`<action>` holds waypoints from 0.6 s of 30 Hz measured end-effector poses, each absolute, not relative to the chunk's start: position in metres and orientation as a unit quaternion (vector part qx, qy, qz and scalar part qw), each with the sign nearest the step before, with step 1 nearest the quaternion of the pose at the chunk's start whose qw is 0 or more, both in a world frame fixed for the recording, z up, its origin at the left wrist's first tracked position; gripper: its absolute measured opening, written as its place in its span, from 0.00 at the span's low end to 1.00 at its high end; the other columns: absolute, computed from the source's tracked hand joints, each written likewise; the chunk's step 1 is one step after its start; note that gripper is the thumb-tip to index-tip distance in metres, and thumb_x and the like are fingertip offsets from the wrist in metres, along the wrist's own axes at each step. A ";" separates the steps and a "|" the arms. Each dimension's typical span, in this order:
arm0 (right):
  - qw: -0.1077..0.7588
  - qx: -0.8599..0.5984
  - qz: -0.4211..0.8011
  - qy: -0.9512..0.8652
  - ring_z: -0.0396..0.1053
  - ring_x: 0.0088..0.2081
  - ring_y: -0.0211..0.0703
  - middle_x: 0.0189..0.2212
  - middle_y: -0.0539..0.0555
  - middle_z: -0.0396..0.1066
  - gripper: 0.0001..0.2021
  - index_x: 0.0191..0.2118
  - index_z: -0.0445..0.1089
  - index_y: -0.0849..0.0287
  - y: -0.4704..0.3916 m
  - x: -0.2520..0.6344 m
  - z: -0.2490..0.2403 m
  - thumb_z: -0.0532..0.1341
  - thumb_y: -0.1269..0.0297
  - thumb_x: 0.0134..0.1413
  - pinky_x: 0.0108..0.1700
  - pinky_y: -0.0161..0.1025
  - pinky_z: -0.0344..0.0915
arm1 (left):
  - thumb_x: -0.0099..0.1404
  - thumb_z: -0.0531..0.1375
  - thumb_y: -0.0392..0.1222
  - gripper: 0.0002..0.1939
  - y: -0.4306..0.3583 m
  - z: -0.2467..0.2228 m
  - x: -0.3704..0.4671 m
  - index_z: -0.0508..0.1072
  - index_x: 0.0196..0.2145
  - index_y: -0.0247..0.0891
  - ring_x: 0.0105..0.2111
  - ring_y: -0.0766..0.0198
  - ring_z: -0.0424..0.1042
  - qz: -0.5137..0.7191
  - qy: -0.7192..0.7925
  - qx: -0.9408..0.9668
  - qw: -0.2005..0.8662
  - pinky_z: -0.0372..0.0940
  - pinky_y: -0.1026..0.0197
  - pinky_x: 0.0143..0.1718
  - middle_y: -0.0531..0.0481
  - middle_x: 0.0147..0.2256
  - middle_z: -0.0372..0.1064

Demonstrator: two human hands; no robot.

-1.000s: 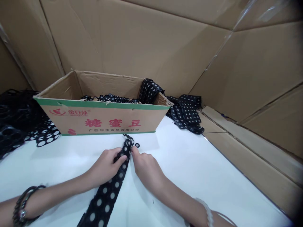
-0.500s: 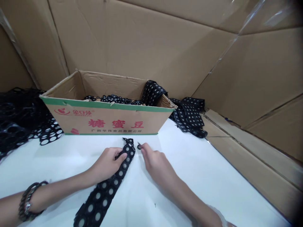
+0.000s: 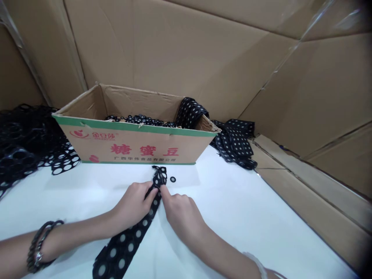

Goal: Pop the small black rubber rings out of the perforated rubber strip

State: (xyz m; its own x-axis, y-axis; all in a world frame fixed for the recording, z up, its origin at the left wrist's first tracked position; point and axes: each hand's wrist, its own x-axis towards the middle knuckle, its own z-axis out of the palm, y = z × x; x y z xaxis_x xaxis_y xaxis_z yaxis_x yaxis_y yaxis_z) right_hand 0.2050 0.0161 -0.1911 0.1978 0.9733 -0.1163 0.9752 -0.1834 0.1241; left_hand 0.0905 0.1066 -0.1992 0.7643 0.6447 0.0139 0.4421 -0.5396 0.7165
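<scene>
A long black rubber-looking strip [image 3: 130, 244] with rows of pale round spots lies slantwise on the white table. My left hand [image 3: 135, 205] pinches the left edge of this strip near its far end, thumb on top. My right hand [image 3: 181, 211] is closed, with its thumb and forefinger at the strip's right edge, close to my left fingertips; the exact pinch point is hidden. Beyond my grip, the strip's far end is torn into open loops. One small black ring [image 3: 173, 179] lies loose on the table just right of that end.
A cardboard box [image 3: 136, 145] stands ahead, holding many small black rings [image 3: 145, 121]. A spotted strip [image 3: 190, 112] hangs over its right corner. More strips [image 3: 234, 143] are piled to the right. Black perforated webbing [image 3: 26, 143] is heaped left. Cardboard walls [image 3: 188, 50] enclose the table.
The small ring has left my right fingers and now lies on the table. My right hand has moved left and toward me, onto the strip's edge. My left hand still holds the strip.
</scene>
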 end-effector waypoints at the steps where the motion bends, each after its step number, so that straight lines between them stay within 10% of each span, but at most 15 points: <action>1: 0.091 0.769 -0.010 0.633 0.65 0.22 0.43 0.20 0.50 0.65 0.18 0.42 0.56 0.58 0.018 0.201 -0.189 0.46 0.81 0.46 0.20 0.35 0.39 | 0.63 0.44 0.43 0.14 0.105 -0.200 0.090 0.57 0.21 0.37 0.21 0.66 0.60 0.137 0.316 0.873 0.345 0.51 0.64 0.24 0.53 0.20 0.60; 18: 0.022 0.778 -0.013 0.628 0.63 0.22 0.41 0.19 0.50 0.64 0.09 0.39 0.56 0.56 0.019 0.212 -0.194 0.44 0.72 0.55 0.20 0.35 0.38 | 0.62 0.45 0.45 0.15 0.113 -0.201 0.092 0.59 0.21 0.37 0.23 0.67 0.58 0.161 0.285 0.850 0.413 0.52 0.66 0.25 0.55 0.21 0.60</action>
State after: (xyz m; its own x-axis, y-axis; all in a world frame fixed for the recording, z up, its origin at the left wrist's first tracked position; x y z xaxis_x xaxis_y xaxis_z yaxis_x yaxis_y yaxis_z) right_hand 0.2123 0.0193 -0.1938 0.2118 0.9762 -0.0471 0.9773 -0.2111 0.0177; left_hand 0.0918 0.1125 -0.2011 0.7858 0.6173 0.0383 0.3511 -0.4962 0.7941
